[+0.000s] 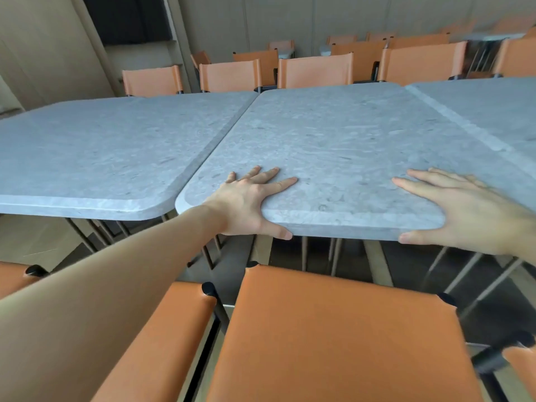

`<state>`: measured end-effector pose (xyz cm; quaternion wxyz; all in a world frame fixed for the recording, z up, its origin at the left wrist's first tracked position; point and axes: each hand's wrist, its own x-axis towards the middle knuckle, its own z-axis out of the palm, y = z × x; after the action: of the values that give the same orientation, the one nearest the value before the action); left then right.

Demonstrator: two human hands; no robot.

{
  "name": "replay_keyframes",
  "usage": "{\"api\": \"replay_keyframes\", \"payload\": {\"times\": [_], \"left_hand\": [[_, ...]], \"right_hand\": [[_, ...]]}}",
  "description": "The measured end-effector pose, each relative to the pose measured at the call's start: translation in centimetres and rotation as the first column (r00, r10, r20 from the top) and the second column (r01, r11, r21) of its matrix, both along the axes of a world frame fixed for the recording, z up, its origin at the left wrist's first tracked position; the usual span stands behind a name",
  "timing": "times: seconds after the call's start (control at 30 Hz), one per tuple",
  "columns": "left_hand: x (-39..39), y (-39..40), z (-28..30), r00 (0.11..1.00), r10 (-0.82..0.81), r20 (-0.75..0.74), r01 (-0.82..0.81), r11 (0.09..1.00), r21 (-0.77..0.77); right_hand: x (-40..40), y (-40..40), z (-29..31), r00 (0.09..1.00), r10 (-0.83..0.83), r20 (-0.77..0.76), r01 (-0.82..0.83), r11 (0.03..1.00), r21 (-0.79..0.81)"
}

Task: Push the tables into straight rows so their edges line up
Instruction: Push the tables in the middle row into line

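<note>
From the head camera, the left hand (249, 198) and right hand (470, 210) lie flat, fingers spread, thumbs hooked under the near edge of the middle table (342, 140), which juts nearer than the left table (110, 152) beside it.

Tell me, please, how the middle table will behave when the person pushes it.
The middle table probably feels heavy: its top looks like thick stone. It should slide stiffly as one piece, perhaps dragging on its thin legs. The left hand and right hand lie flat, thumbs under the edge, so slipping seems unlikely.
</note>
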<state>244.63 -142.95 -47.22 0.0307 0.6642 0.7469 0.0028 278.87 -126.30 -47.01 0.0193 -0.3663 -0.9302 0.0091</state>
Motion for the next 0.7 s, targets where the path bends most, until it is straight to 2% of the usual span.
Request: {"api": "replay_keyframes", "payload": {"times": [0.07, 0.7], "left_hand": [[-0.13, -0.06, -0.11, 1.0, 0.0, -0.004, 0.0, 1.0, 0.006], [-0.33, 0.2, 0.09, 1.0, -0.019, -0.004, 0.019, 1.0, 0.006]], "right_hand": [[-1.42, -0.65, 0.26, 0.999, 0.013, 0.037, -0.012, 1.0, -0.018], [-0.94, 0.08, 0.2, 1.0, 0.017, 0.024, -0.016, 0.999, -0.041]]}}
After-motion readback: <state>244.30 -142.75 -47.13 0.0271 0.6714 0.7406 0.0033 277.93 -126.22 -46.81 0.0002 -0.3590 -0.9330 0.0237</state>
